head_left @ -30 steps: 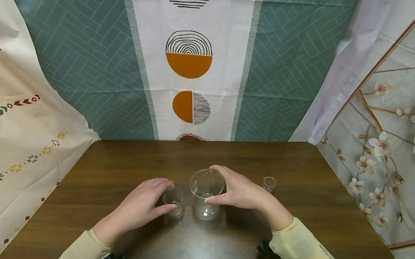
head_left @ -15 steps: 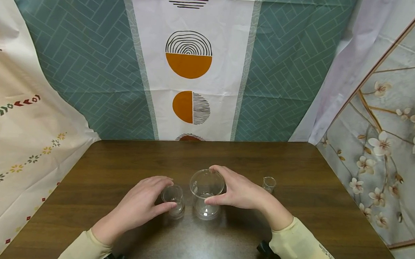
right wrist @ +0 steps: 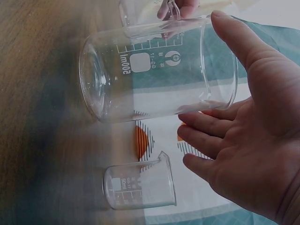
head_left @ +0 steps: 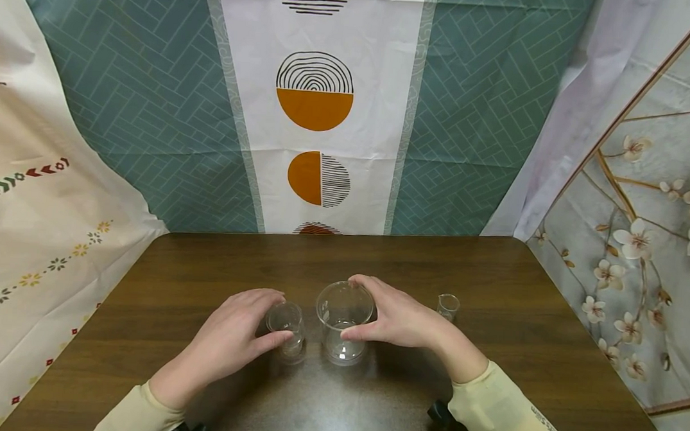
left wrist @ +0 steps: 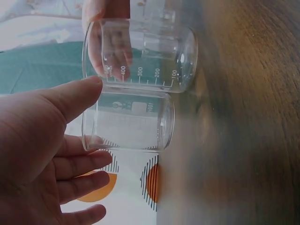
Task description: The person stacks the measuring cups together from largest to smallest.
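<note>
Three clear glass beakers are in the head view. My left hand (head_left: 232,336) holds the mid-sized beaker (left wrist: 129,122) near its rim, thumb on the near side and fingers on the far side. That beaker is upright and appears slightly raised off the table. Just right of it stands the large 500 ml beaker (right wrist: 157,75), gripped at the rim between the thumb and fingers of my right hand (head_left: 395,317). A small 50 ml beaker (right wrist: 140,187) stands behind my right wrist, its lower part hidden by the arm in the head view.
The brown wooden table (head_left: 233,255) spreads around the beakers. A green and white patterned cloth (head_left: 470,118) hangs at its back edge. A pale cloth (head_left: 61,229) drapes along the left side, and a flowered cloth (head_left: 625,285) along the right.
My left hand and the mid-sized beaker have moved slightly up and left in the head view. The right hand, the large beaker and the small beaker have stayed in place.
</note>
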Demonstrator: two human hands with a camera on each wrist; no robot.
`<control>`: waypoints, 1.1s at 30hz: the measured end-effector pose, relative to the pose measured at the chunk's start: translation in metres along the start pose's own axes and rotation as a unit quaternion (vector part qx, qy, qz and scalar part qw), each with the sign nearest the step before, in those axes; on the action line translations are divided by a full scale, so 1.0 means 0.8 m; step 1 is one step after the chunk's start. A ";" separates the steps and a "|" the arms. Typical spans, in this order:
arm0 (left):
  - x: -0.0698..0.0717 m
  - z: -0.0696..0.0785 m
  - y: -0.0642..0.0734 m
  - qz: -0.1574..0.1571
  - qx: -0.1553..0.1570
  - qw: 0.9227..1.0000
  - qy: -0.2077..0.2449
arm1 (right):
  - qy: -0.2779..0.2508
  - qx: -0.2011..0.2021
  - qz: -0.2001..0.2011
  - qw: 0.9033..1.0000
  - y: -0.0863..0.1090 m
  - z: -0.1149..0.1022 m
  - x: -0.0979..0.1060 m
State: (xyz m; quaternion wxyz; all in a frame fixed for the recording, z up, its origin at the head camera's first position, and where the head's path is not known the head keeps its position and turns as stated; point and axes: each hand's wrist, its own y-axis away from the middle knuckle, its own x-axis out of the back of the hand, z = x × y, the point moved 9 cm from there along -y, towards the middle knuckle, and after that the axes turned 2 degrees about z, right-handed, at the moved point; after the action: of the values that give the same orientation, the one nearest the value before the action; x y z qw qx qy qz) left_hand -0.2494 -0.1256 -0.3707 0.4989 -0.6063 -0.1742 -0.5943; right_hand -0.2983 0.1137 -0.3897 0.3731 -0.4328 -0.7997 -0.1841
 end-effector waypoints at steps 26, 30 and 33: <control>0.036 0.009 -0.007 0.029 -0.003 1.000 0.002 | 0.002 0.012 0.004 1.000 0.000 -0.001 0.002; 0.042 0.009 -0.008 0.030 0.006 1.000 0.006 | 0.000 0.015 0.004 1.000 -0.001 -0.001 0.002; 0.047 0.010 -0.009 0.033 0.014 0.999 0.011 | 0.002 0.014 0.003 1.000 -0.001 -0.002 0.002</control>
State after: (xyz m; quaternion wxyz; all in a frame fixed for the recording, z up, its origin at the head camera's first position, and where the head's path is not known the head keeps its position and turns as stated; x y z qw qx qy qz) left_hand -0.2420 -0.1305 -0.3325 0.5284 -0.5985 -0.1567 -0.5814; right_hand -0.2989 0.1137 -0.3874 0.3815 -0.4296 -0.8000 -0.1730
